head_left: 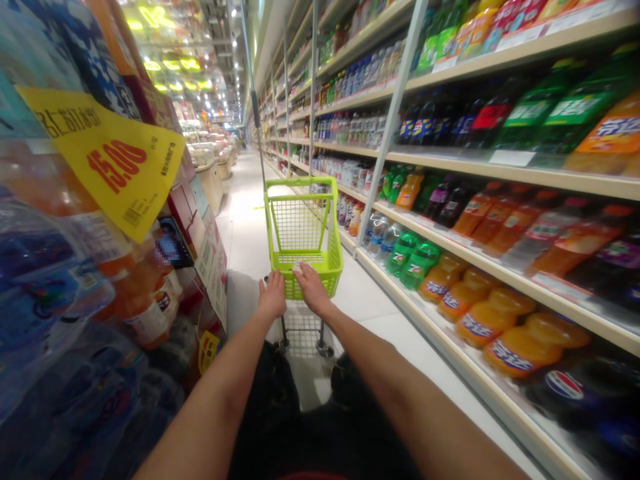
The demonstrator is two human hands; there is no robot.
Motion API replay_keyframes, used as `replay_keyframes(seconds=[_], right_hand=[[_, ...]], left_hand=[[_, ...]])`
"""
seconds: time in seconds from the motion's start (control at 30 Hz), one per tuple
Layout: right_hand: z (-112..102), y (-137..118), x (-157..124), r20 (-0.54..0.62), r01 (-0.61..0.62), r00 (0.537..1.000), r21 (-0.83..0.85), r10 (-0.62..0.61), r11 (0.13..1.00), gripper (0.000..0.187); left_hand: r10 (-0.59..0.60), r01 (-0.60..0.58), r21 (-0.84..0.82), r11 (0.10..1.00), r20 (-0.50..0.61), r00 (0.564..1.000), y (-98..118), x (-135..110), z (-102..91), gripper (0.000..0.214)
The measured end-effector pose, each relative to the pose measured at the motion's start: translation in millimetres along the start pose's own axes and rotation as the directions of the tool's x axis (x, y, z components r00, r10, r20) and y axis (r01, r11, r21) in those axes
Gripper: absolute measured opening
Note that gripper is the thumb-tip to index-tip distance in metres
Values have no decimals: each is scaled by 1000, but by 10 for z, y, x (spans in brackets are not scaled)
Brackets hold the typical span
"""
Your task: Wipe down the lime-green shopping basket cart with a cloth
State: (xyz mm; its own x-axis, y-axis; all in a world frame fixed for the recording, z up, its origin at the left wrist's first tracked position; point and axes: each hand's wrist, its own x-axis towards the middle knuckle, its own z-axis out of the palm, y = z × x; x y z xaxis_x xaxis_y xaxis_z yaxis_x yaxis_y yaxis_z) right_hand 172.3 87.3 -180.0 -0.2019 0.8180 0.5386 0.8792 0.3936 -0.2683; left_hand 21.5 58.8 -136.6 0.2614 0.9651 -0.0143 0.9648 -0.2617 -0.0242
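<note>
A small lime-green shopping cart (301,230) stands in the aisle straight ahead of me, its basket empty. My left hand (273,293) grips the near left corner of the cart's rim, fingers curled over it. My right hand (311,285) rests on the near rim of the basket, fingers wrapped over the edge. Both forearms stretch forward from the bottom of the view.
Shelves of soft-drink bottles (465,220) run along the right side. On the left stand stacked packs of bottles (75,267) with a yellow price sign (113,160). The white floor aisle (250,200) leads ahead to lit counters far off.
</note>
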Motion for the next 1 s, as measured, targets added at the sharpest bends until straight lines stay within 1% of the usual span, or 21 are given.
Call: replay_keyframes(seconds=[0.1, 0.2, 0.3, 0.43, 0.5, 0.6, 0.7, 0.77, 0.83, 0.93, 1.0], right_hand=[[99, -69, 123, 13, 30, 999, 7, -30, 1000, 37], [154, -36, 228, 26, 45, 999, 14, -45, 999, 38], [221, -8, 324, 32, 91, 995, 12, -91, 996, 38], [323, -9, 408, 18, 157, 987, 8, -157, 988, 36], [336, 35, 414, 4, 163, 987, 18, -163, 986, 37], [298, 172, 391, -9, 146, 989, 33, -146, 989, 37], [271, 247, 396, -28, 130, 991, 54, -129, 990, 39], [301, 180, 447, -37, 136, 990, 70, -134, 988, 38], [364, 26, 537, -34, 158, 987, 79, -156, 984, 37], [453, -226, 675, -16, 187, 982, 72, -186, 980, 33], [461, -286, 706, 2, 192, 981, 58, -193, 980, 31]], left_hand=[[13, -13, 15, 1000, -1, 1000, -28, 58, -9, 77], [7, -7, 16, 1000, 6, 1000, -59, 136, -28, 78], [0, 0, 17, 1000, 13, 1000, -95, 218, -38, 78], [68, -69, 54, 996, 4, 998, -178, 294, -31, 74], [109, -108, 69, 992, -4, 994, -230, 320, -29, 72], [155, -152, 82, 985, -23, 988, -291, 364, -45, 69], [197, -193, 62, 979, -60, 979, -323, 413, -86, 64], [185, -181, 38, 983, -104, 977, -336, 436, -114, 59], [122, -120, 21, 993, -114, 986, -351, 442, -125, 59], [47, -46, 25, 999, -40, 998, -380, 417, -97, 65], [38, -38, 40, 998, 6, 999, -399, 391, -56, 69]])
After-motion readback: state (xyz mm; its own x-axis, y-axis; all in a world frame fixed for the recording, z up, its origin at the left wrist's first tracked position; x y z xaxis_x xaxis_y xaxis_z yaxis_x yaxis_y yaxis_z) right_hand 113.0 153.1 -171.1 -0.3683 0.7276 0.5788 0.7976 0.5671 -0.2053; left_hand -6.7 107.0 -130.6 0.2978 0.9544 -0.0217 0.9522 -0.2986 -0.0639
